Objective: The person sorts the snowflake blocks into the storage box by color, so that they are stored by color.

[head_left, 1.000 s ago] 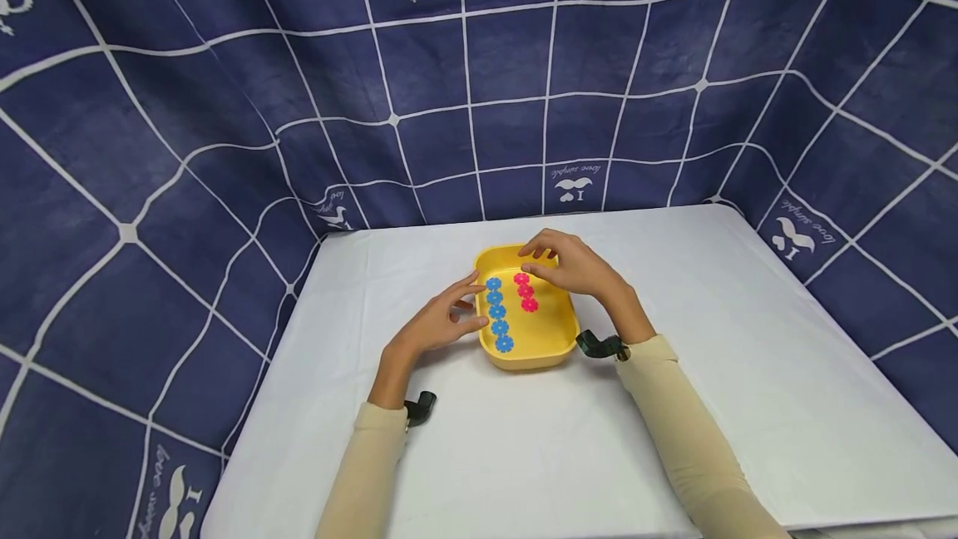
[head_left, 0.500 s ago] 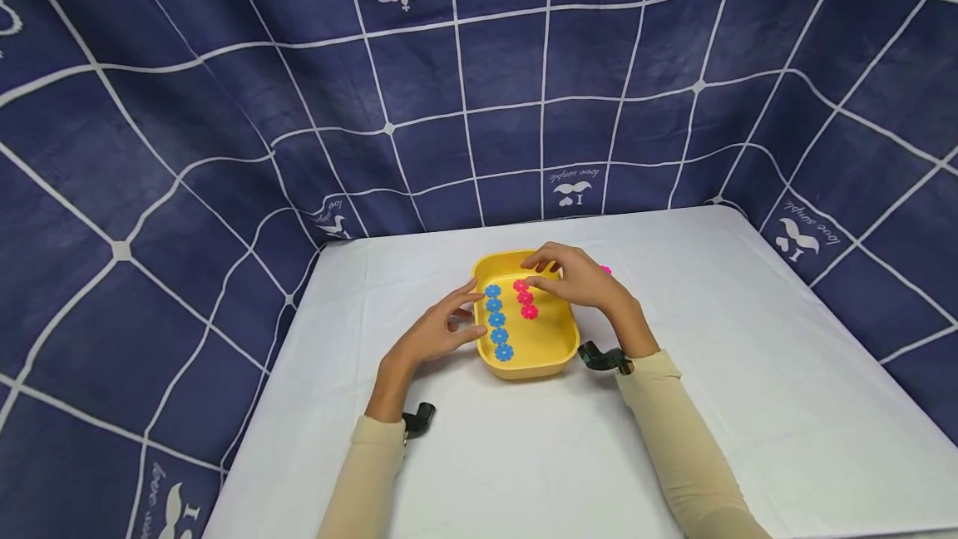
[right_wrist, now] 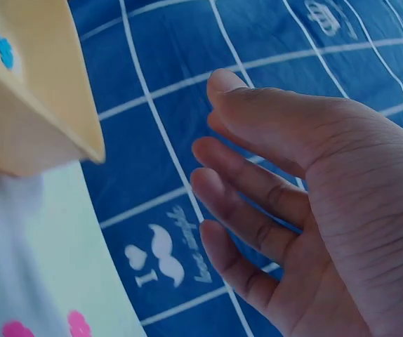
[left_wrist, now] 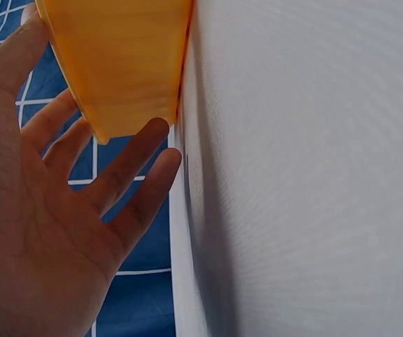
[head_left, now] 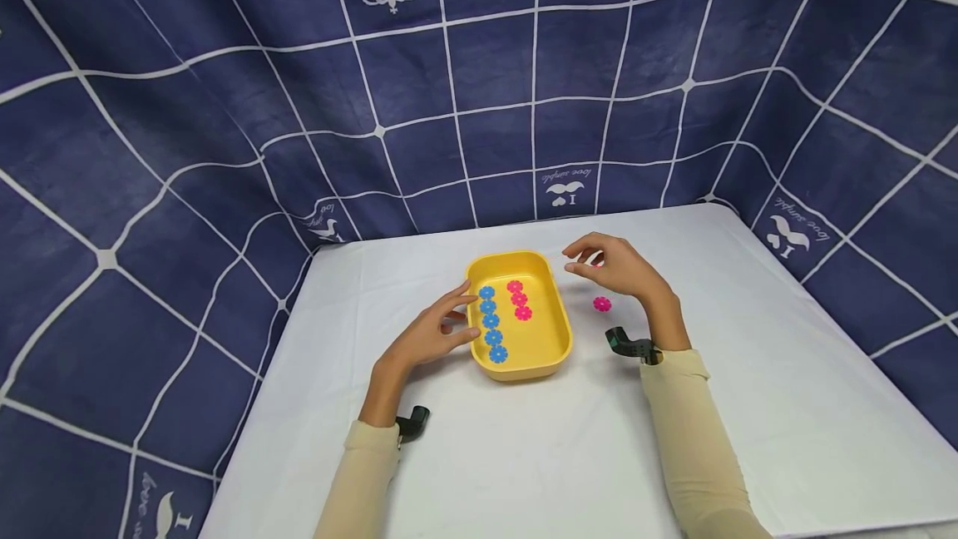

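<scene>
A yellow plastic tray [head_left: 531,356] stands on the white table. Inside, blue flower-shaped pieces [head_left: 490,320] form a line along the left, with a shorter line of pink flower-shaped pieces [head_left: 519,299] beside it. My left hand [head_left: 430,333] spreads its fingers at the tray's left side, thumb and fingertips right at the rim. To the right of the tray my right hand [head_left: 621,266] hovers over the table, its fingers loosely bent and nothing between them in the right wrist view. A loose pink flower piece [head_left: 602,304] lies below that hand; another is mostly hidden behind it.
The white-covered table [head_left: 524,456] extends around the tray on all sides. Dark blue curtain [head_left: 494,140] with a white grid closes off the back and both sides. Each wrist carries a black camera mount, the right one [head_left: 630,345] close above the cloth.
My right hand has moved from over the tray to the right, past its rim, uncovering the pink line and leaving a loose pink piece in sight. My left hand has stayed at the tray.
</scene>
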A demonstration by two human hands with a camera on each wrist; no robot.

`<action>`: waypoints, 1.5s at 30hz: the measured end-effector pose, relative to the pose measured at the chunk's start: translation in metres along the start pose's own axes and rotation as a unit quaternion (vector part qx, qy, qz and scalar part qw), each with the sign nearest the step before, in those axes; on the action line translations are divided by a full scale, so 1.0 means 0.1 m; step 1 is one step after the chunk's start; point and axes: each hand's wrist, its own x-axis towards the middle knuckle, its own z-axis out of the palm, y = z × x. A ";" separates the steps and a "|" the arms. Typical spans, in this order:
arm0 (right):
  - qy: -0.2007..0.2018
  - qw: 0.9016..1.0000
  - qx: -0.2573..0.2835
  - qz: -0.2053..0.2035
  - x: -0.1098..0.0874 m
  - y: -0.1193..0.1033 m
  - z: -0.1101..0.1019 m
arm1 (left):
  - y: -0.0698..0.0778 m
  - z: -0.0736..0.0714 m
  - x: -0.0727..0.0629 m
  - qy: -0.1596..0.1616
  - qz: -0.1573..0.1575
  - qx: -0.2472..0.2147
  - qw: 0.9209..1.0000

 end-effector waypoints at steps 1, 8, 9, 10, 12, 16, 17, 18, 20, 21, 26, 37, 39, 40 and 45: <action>0.002 1.000 0.002 0.005 -0.01 0.02 -0.03 | 0.00 0.00 0.00 0.000 -0.001 0.000 1.000; 0.019 0.999 -0.004 0.041 -0.12 0.10 -0.19 | 0.00 0.00 -0.03 0.001 -0.005 -0.001 1.000; 0.021 0.999 -0.005 0.045 -0.13 0.11 -0.21 | 0.00 0.00 -0.03 0.001 -0.005 -0.002 1.000; 0.023 0.999 -0.007 0.049 -0.14 0.12 -0.22 | 0.00 -0.01 -0.03 0.002 -0.005 -0.002 1.000; 0.026 0.998 -0.008 0.057 -0.16 0.13 -0.25 | 0.01 -0.01 -0.02 0.001 -0.005 -0.003 1.000; 0.030 0.997 -0.012 0.065 -0.18 0.18 -0.26 | 0.01 -0.02 -0.03 -0.002 -0.006 -0.002 1.000; 0.027 0.997 -0.011 0.065 -0.18 0.19 -0.26 | 0.01 -0.02 -0.03 -0.002 -0.006 -0.002 1.000; 0.023 0.997 -0.013 0.066 -0.18 0.20 -0.24 | 0.01 -0.02 -0.03 -0.002 -0.007 -0.001 1.000; 0.012 0.997 -0.016 0.071 -0.17 0.24 -0.21 | 0.00 -0.02 -0.03 0.000 -0.007 0.003 1.000; 0.004 0.997 -0.020 0.074 -0.16 0.26 -0.20 | 0.00 -0.01 -0.03 0.001 -0.007 0.003 1.000; -0.028 0.994 -0.037 0.096 -0.15 0.39 -0.11 | -0.01 0.00 -0.03 -0.002 -0.004 0.000 1.000; -0.070 0.987 -0.037 0.137 -0.19 0.58 -0.03 | -0.02 0.01 0.00 0.000 -0.007 0.000 1.000; -0.077 0.985 -0.036 0.149 -0.20 0.61 -0.02 | -0.01 0.01 0.00 0.000 -0.008 -0.001 1.000; -0.081 0.984 -0.035 0.156 -0.20 0.62 -0.02 | -0.01 0.01 0.00 0.000 -0.009 -0.002 1.000; -0.106 0.975 -0.030 0.194 -0.22 0.68 0.00 | 0.02 0.00 0.00 0.002 -0.007 -0.004 1.000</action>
